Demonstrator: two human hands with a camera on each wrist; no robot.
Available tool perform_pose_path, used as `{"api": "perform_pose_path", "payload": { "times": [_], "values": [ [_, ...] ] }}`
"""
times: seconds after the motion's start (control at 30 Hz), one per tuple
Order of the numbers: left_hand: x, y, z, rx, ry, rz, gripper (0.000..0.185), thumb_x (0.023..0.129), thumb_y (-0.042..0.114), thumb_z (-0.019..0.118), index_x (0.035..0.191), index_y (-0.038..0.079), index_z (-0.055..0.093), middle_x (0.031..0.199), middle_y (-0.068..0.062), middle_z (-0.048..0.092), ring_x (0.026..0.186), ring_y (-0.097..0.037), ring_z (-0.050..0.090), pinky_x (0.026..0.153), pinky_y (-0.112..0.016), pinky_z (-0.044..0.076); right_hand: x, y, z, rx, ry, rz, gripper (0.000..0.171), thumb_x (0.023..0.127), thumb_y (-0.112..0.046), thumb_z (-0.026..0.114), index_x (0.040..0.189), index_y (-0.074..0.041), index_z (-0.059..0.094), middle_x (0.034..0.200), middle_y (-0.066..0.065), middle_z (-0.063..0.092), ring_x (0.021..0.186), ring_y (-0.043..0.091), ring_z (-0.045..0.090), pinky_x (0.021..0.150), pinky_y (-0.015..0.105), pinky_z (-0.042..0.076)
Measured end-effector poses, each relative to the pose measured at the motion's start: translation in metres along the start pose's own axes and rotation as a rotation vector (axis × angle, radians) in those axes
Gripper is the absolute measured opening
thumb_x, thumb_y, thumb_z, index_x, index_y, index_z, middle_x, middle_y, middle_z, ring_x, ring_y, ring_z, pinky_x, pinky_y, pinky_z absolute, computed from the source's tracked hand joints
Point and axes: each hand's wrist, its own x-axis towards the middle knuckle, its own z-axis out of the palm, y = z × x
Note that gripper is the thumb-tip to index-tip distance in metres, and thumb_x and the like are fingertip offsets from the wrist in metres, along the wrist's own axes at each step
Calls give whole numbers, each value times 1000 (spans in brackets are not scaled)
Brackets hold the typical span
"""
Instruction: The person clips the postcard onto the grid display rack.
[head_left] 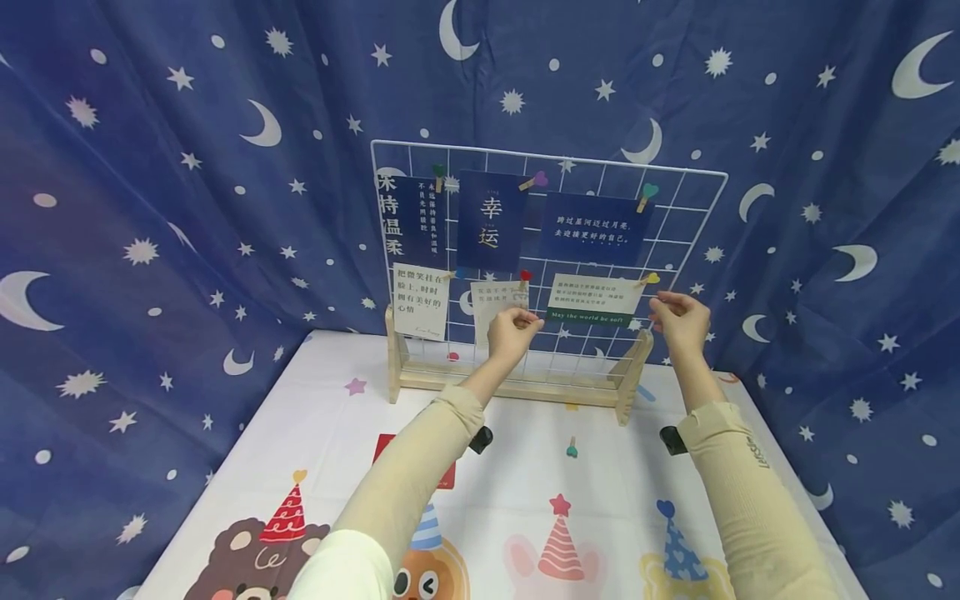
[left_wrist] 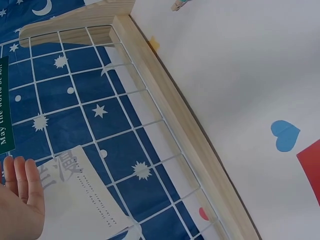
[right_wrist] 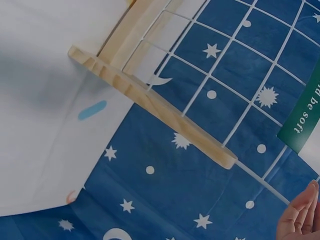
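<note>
A white card with a green lower band (head_left: 588, 317) hangs in the lower right of a white wire grid (head_left: 697, 208), under a clothespin with a yellow heart (head_left: 652, 279). My left hand (head_left: 513, 335) is at that card's lower left corner, its fingers fairly straight in the left wrist view. Behind this hand, another pale card (head_left: 483, 302) is partly hidden. Near the grid's right edge, beyond the card's right side, is my right hand (head_left: 684, 325), with thumb and fingers loosely bent. Whether its fingertips touch the wire is unclear.
Blue cards (head_left: 491, 221) and a white text card (head_left: 420, 304) hang on the grid from heart clothespins. A wooden base (head_left: 510, 389) holds the grid up. On the white tablecloth (head_left: 525, 467) lie a green-heart clothespin (head_left: 572, 448) and a red item (head_left: 447, 477), partly behind my left sleeve.
</note>
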Motion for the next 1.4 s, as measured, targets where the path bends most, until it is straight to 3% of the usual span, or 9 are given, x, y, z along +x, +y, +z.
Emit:
{"api": "perform_pose_path", "payload": {
  "times": [0.33, 0.47, 0.6, 0.73, 1.0, 1.23, 1.4],
  "values": [
    [-8, -7, -6, -30, -32, -6, 17, 82, 14, 73, 90, 0, 70, 88, -16, 71, 82, -28, 65, 69, -23, 49, -4, 8, 0, -28, -15, 26, 34, 90, -17, 63, 120, 0, 61, 91, -4, 69, 62, -10, 56, 63, 8, 51],
    [-10, -16, -8, -44, -77, 20, 20, 81, 14, 73, 93, -1, 68, 90, -17, 70, 84, -29, 66, 72, -25, 52, -7, 12, 0, 1, -27, 16, 33, 90, -14, 63, 118, 3, 60, 78, -13, 65, 61, -10, 54, 63, 10, 52],
    [-11, -25, -14, -51, -173, 20, 25, 83, 15, 71, 100, -3, 66, 95, -19, 69, 89, -29, 65, 76, -29, 54, -10, 16, 0, 17, -39, 7, 32, 90, -11, 62, 118, 5, 60, 67, -25, 55, 62, -9, 56, 63, 10, 52],
    [-13, -31, -22, -48, -255, -7, 28, 85, 15, 70, 107, -2, 64, 102, -18, 67, 93, -29, 64, 78, -29, 54, -15, 22, -1, 20, -53, 22, 33, 90, -11, 62, 119, 5, 59, 66, -26, 54, 63, -8, 58, 61, 9, 51],
    [-15, -40, -37, -25, -366, 49, 29, 86, 11, 66, 109, -7, 62, 105, -22, 65, 95, -33, 62, 79, -30, 54, -20, 38, -1, 14, -84, 73, 34, 91, -10, 60, 121, 5, 58, 64, -28, 53, 62, -9, 56, 58, 7, 48],
    [-19, -53, -45, 27, -425, 34, 29, 86, 8, 66, 110, -7, 62, 102, -20, 65, 94, -30, 62, 76, -26, 52, -27, 49, -1, 8, -104, 90, 32, 91, -7, 60, 119, 7, 58, 64, -28, 54, 59, -9, 56, 58, 10, 51],
    [-24, -63, -53, 67, -464, 62, 29, 85, 10, 67, 109, -7, 62, 99, -19, 66, 93, -29, 62, 80, -28, 53, -32, 58, 0, 25, -115, 78, 30, 90, -4, 61, 116, 9, 59, 63, -28, 54, 56, -9, 56, 54, 9, 49]
  ]
}}
